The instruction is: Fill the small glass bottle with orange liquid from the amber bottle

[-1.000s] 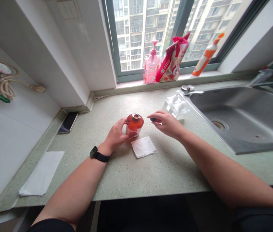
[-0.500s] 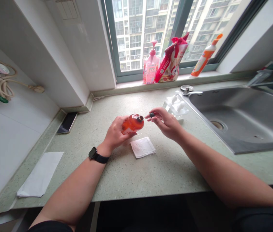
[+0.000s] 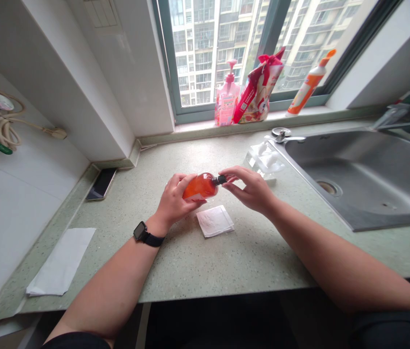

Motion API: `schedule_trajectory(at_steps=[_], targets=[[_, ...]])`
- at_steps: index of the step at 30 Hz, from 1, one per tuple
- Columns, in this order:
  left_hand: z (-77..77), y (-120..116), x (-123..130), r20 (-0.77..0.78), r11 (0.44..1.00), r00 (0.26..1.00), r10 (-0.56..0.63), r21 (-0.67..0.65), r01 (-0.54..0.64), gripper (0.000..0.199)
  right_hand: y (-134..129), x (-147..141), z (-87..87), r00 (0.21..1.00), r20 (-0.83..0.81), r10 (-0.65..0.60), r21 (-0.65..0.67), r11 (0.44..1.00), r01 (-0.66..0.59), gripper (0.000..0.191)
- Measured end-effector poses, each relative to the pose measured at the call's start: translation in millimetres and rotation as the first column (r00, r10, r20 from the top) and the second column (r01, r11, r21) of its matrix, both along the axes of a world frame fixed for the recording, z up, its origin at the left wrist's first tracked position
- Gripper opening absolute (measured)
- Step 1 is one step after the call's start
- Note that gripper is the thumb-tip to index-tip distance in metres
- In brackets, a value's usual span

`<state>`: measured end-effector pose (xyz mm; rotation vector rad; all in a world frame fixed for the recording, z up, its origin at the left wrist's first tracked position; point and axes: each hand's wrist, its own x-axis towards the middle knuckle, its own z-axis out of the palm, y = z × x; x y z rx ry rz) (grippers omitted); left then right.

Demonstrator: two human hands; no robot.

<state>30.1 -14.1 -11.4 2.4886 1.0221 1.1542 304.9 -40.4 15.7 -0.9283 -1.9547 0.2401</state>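
My left hand point(image 3: 176, 199) is wrapped round an orange-red bottle point(image 3: 202, 186), which is tilted with its neck toward the right. A small black cap point(image 3: 221, 180) sits at the bottle's mouth, pinched in the fingers of my right hand point(image 3: 250, 189). Whether the cap is threaded on, I cannot tell. Just below the bottle, a folded white tissue point(image 3: 215, 221) lies on the counter. The bottle's label is mostly covered by my left hand.
On the green speckled counter point(image 3: 248, 261) lie a phone point(image 3: 101, 184) and white paper point(image 3: 61, 261) at left. A clear plastic packet point(image 3: 267, 159) is beside the steel sink point(image 3: 357, 213). A pink pump bottle point(image 3: 227, 102), red bag point(image 3: 259, 92) and orange-white bottle point(image 3: 306, 91) stand on the sill.
My right hand has brought the cap left onto the bottle's mouth, where before there was a gap. The bottle has turned slightly, its neck now pointing more to the right.
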Motion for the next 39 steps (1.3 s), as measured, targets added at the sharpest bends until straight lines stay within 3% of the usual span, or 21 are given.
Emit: schedule_trajectory(at_steps=[12,19,26,33,36,39], targets=[[-4.6,2.4,-0.3,-0.033,0.999,0.999,0.028,0.032,-0.027,0.072,2.1,1.2,-1.5,0.991,0.130,0.021,0.090,0.995,-0.032,0.018],[-4.1,1.3,-1.1,-0.060,0.999,0.998,0.034,0.034,-0.032,0.072,2.9,3.3,-5.8,0.984,0.164,-0.068,0.025,0.998,0.065,0.021],[-3.8,3.6,-3.2,-0.034,0.999,0.998,0.046,0.028,-0.045,0.071,3.9,8.4,-6.6,0.938,0.312,-0.149,-0.052,0.983,0.174,0.031],[-5.0,4.2,-4.9,-0.055,0.998,0.997,0.062,0.027,-0.060,0.072,1.1,6.2,-4.0,0.977,0.210,-0.028,-0.032,0.999,0.035,0.033],[-4.3,3.9,-5.4,-0.061,0.998,0.996,0.068,0.018,-0.067,0.071,2.9,7.5,-5.2,0.958,0.274,-0.085,-0.055,0.993,0.104,0.023],[-3.7,4.2,-6.0,-0.057,0.997,0.995,0.080,0.013,-0.079,0.071,4.4,9.1,-6.4,0.955,0.275,-0.110,-0.066,0.989,0.132,0.026]])
